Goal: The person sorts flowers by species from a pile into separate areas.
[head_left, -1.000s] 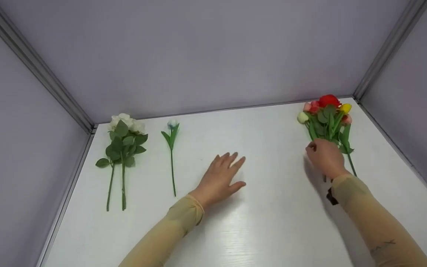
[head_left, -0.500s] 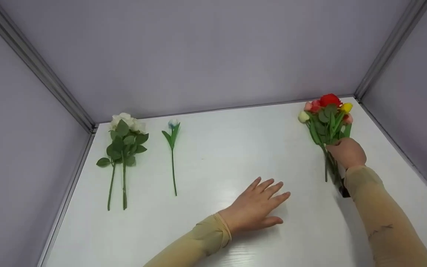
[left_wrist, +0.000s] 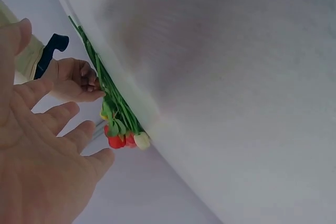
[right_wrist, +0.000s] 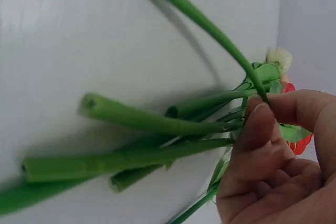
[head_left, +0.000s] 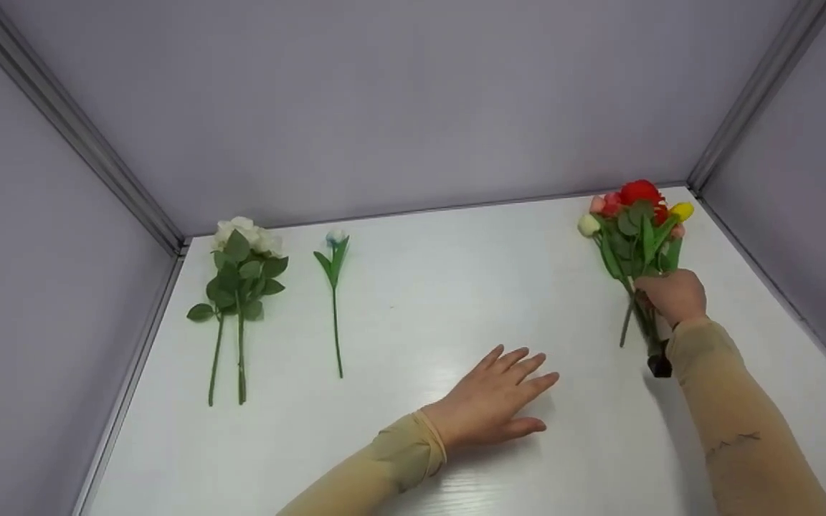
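Note:
My right hand (head_left: 675, 295) is at the bouquet (head_left: 632, 240) on the table's far right. In the right wrist view its thumb and index finger pinch a thin green flower stem (right_wrist: 210, 27). Which bloom this stem bears is hidden by the hand. Other stems (right_wrist: 131, 116) lie beside and below the fingers. The bouquet has a large red flower (head_left: 640, 192), a yellow tulip (head_left: 682, 211), a white tulip (head_left: 589, 225) and pink ones. My left hand (head_left: 493, 401) is spread with straight fingers over the table's front middle, holding nothing.
White flowers (head_left: 244, 240) with leafy stems lie at the left of the white table (head_left: 442, 287). A single blue-and-white tulip (head_left: 335, 269) lies to their right. Grey walls (head_left: 413, 107) enclose the back and both sides.
My right hand has shifted right and now pinches a stem. Over the last half second the yellow tulip swung right and a stem end swung left. My left hand came right and nearer.

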The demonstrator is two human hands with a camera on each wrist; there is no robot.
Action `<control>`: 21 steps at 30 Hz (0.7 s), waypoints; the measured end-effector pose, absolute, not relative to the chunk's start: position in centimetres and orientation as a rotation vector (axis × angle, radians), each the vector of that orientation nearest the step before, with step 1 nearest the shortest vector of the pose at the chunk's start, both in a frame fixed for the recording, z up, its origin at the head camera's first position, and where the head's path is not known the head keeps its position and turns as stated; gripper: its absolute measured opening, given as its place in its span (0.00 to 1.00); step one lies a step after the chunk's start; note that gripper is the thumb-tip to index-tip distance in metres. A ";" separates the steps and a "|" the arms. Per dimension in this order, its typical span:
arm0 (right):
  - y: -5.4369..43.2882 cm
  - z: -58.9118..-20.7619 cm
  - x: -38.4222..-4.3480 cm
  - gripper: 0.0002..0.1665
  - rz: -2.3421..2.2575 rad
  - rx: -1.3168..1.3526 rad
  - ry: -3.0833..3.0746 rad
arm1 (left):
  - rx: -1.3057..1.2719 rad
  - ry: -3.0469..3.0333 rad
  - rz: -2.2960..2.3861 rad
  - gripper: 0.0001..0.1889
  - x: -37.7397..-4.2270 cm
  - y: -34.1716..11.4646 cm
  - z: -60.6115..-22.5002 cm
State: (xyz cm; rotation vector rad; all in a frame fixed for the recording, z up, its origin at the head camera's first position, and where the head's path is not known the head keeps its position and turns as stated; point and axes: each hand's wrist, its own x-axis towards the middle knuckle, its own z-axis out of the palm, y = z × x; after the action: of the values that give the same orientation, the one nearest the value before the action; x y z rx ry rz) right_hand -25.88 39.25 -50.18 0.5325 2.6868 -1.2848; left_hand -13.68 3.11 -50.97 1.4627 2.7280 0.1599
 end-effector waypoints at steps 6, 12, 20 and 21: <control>38.3 -49.2 -25.2 0.25 -1.459 0.530 2.656 | 1.399 2.764 0.267 0.35 -14.1 2.5 -50.8; 36.4 -48.3 -25.0 0.30 -1.540 0.462 2.700 | 1.172 2.786 0.598 0.29 -14.7 1.6 -50.6; 29.3 -47.2 -24.6 0.29 -1.710 0.232 2.638 | 0.514 2.461 1.448 0.22 -15.9 0.3 -50.4; 28.1 -47.1 -24.5 0.27 -1.730 0.201 2.627 | 0.467 2.424 1.511 0.22 -16.1 0.2 -50.3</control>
State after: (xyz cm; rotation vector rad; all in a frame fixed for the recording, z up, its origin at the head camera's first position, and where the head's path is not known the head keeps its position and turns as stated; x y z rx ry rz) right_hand -24.50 28.15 -47.06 0.2009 2.6265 -1.7298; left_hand -16.10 0.23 -50.33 0.4668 2.4240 1.5108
